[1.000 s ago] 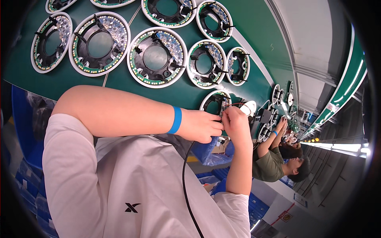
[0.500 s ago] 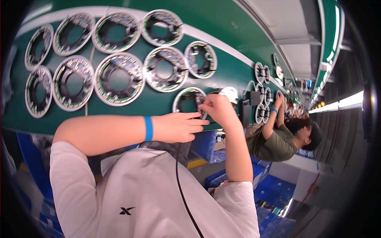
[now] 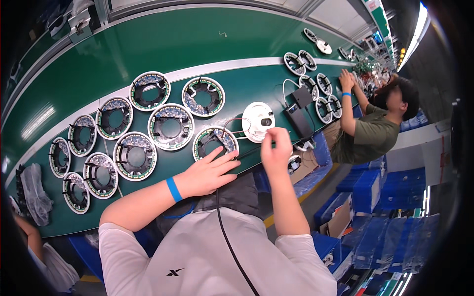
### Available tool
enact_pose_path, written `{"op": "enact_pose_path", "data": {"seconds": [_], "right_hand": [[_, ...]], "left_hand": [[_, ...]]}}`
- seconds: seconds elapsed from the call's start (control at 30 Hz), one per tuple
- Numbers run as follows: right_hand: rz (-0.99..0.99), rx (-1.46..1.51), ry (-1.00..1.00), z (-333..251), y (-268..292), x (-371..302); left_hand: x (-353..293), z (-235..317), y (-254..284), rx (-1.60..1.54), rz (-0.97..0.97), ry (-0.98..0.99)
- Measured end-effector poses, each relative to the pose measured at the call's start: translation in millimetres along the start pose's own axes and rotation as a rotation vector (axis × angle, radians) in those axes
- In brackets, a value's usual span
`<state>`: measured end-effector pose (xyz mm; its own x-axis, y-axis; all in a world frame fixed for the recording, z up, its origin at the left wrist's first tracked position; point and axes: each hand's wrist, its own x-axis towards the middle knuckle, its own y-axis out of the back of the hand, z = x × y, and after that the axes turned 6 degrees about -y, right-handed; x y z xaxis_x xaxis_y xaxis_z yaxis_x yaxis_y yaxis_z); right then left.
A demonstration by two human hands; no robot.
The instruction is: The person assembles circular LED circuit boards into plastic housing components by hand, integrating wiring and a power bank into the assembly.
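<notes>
A white ring with a circuit board (image 3: 229, 137) lies near the front edge of the bench. My left hand (image 3: 210, 172) rests at the ring's near rim, its fingers spread and stretched out. Thin wires, one of them red, run from the ring's board to a white round disc (image 3: 253, 114) on its right, which carries a small black part (image 3: 266, 122). My right hand (image 3: 276, 150) is just in front of that disc with its fingers curled together in a pinch. What those fingers hold, if anything, is too small to make out.
Several similar rings (image 3: 171, 127) stand in two rows to the left on the green bench (image 3: 173, 47). Black boxes with a cable (image 3: 298, 121) lie right of the disc. Farther right, a person in a green shirt (image 3: 377, 133) works by more rings. Plastic wrap (image 3: 37, 192) lies far left.
The view has turned and tilted, showing more bench. My right hand has moved off the ring, right to in front of the white disc. My left hand's fingers have spread beside the ring.
</notes>
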<state>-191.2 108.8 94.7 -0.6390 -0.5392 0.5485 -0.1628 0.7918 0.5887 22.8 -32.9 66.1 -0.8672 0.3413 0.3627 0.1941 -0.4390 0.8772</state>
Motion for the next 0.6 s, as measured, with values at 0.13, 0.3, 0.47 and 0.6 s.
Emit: {"op": "enact_pose_path", "data": {"seconds": [0.13, 0.3, 0.47, 0.6], "right_hand": [[-0.020, -0.125, -0.414, 61.4, 15.8, -8.2], [-0.239, -0.090, -0.924, 76.3, 25.8, 17.0], [-0.358, -0.309, -0.976, 92.9, 14.7, 43.4], [-0.294, -0.358, -0.836, 112.5, 6.0, 41.9]], "left_hand": [[-0.7, -2.4, 1.9, -0.055, 0.055, 0.030], [-3.0, -2.8, -4.6, -0.082, 0.129, 0.039], [-2.9, -3.4, -6.5, -0.080, 0.145, 0.027], [-4.3, -3.6, -4.4, -0.060, 0.127, 0.015]]}}
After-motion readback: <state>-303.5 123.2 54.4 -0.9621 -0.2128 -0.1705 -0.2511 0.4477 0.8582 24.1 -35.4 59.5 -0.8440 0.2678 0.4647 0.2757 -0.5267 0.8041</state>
